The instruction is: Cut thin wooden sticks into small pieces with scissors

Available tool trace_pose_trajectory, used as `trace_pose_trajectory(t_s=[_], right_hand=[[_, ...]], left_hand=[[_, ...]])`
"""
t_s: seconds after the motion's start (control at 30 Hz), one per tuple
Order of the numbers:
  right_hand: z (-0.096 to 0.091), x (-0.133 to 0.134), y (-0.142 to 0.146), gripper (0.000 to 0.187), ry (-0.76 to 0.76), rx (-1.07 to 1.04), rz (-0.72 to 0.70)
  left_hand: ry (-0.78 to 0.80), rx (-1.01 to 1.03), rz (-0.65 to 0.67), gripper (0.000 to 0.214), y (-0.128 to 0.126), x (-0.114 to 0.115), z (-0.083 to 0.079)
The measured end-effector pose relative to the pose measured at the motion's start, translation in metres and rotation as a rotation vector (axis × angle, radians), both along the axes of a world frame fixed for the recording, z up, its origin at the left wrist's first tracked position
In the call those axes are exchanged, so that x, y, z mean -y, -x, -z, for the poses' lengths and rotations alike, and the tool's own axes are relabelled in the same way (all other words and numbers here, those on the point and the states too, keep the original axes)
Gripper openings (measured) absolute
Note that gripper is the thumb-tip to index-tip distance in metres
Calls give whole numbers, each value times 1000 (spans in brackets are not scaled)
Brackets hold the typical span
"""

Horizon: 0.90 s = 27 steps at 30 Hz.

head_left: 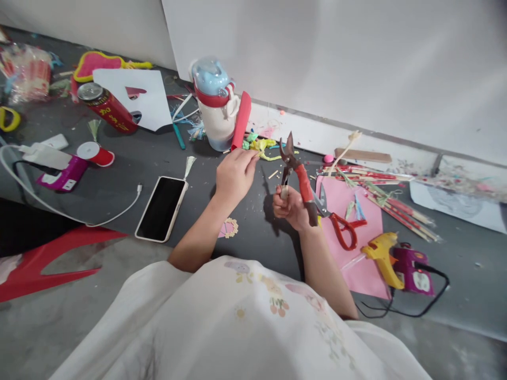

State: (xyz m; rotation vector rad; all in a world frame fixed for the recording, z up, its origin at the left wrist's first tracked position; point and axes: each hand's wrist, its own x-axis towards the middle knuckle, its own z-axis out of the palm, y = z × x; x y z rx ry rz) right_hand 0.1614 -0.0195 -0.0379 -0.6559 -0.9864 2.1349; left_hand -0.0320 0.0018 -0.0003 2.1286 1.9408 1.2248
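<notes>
the right hand (292, 208) grips red-handled pruning shears (304, 182), blades parted, left of the pink paper (371, 228); the left hand (236, 173) pinches a small pale piece, too blurred to name. for clean cuts, fingertips should clear the blades.

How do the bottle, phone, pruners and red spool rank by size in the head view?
1. Bottle
2. Phone and pruners, too close to rank: pruners look longer, phone wider
3. Red spool
</notes>
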Motion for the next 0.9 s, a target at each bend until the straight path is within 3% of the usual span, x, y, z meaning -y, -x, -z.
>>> trace_pose_trajectory(t_s=[0.53,0.67,0.9], right_hand=[[5,0,1,51,-13,-28,-46],[7,0,0,49,-5,-23,-58],[5,1,-2,57,0,67,-115]], left_hand=[[-50,-25,-11,27,1,2,0],[-26,114,47,28,0,2,-4],[155,409,158,37,0,0,-8]])
